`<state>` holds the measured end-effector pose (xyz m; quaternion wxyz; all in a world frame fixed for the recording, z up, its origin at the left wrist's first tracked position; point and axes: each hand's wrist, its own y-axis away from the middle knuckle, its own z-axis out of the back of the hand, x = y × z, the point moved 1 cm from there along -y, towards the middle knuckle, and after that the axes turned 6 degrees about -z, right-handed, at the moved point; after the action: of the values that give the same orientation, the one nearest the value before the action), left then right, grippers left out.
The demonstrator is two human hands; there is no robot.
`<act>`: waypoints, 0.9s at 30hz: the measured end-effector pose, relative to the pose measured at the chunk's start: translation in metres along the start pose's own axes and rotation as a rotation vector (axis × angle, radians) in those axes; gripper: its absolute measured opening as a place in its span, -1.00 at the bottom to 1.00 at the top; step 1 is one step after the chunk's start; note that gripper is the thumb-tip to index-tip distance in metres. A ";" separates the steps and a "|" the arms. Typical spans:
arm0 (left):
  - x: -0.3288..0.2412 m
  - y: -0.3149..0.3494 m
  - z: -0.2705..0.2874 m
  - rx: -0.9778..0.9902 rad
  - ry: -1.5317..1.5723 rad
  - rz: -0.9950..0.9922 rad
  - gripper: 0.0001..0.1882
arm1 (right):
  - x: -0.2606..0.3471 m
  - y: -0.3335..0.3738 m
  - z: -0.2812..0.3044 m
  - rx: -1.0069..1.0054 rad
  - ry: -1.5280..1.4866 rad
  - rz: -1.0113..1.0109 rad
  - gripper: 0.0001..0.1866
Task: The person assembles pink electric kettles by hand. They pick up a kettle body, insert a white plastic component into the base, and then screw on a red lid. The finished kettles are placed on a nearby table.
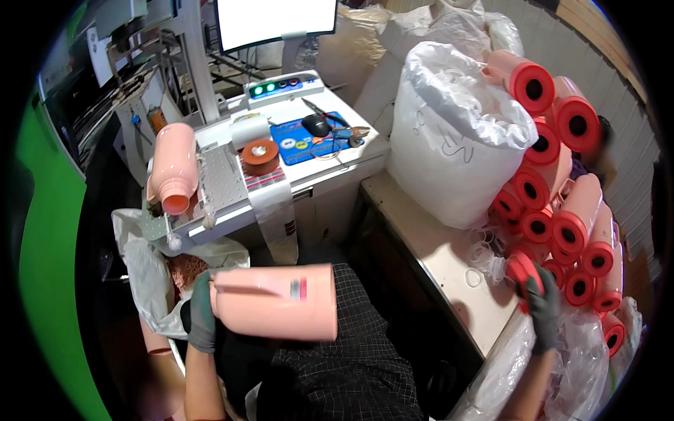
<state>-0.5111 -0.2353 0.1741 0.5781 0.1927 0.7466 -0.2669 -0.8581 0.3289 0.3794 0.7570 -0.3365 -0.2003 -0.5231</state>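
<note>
My left hand (pixel 202 316), in a dark grey-green glove, is closed on the neck end of a pink plastic jug (pixel 277 305). The jug lies sideways above my lap, its handle on the upper side and its wide end toward the right. Off to the right, my gloved right hand (pixel 544 312) grips a red round base cap (pixel 521 272), slightly blurred, beside the stacked jugs. Another pink jug (pixel 177 165) rests on the perforated metal plate (pixel 221 179) at the left of the bench, its open mouth facing me.
Pink jugs with red bases (pixel 569 231) are piled at the right, near a big white sack (pixel 453 133) on a pale bench (pixel 421 231). A label roll (pixel 260 156), mouse (pixel 317 125) and pliers (pixel 357 133) lie on the white worktable. Clear plastic bags (pixel 583 351) sit lower right.
</note>
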 end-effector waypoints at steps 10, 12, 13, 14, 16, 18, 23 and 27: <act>-0.015 0.059 -0.052 0.054 -0.543 -0.006 -0.61 | 0.170 0.036 -0.288 0.339 -0.588 0.801 -0.28; -0.038 0.062 -0.069 0.114 -0.756 -0.213 -0.71 | 0.166 0.039 -0.288 0.349 -0.637 0.831 -0.31; -0.047 0.067 -0.077 0.074 -0.909 -0.444 -0.79 | 0.163 0.040 -0.288 0.358 -0.658 0.839 -0.32; -0.033 0.073 -0.069 0.059 -1.030 -0.526 -0.78 | 0.160 0.042 -0.289 0.350 -0.659 0.861 -0.31; -0.022 0.076 -0.067 0.069 -1.121 -0.606 -0.76 | 0.152 0.042 -0.286 0.380 -0.646 0.867 -0.32; -0.021 0.074 -0.075 0.052 -1.063 -0.599 -0.74 | 0.144 0.039 -0.280 0.384 -0.637 0.855 -0.32; -0.029 0.060 -0.107 -0.061 -0.455 -0.224 -0.75 | 0.120 0.029 -0.262 0.390 -0.657 0.781 -0.35; -0.012 0.061 -0.116 -0.134 -0.875 -0.397 -0.78 | 0.101 0.024 -0.261 0.358 -0.694 0.671 -0.36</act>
<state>-0.5604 -0.1155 0.1965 0.7870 -0.1213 0.4712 -0.3794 -0.8108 0.0801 0.2578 0.8180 -0.4011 -0.4071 -0.0663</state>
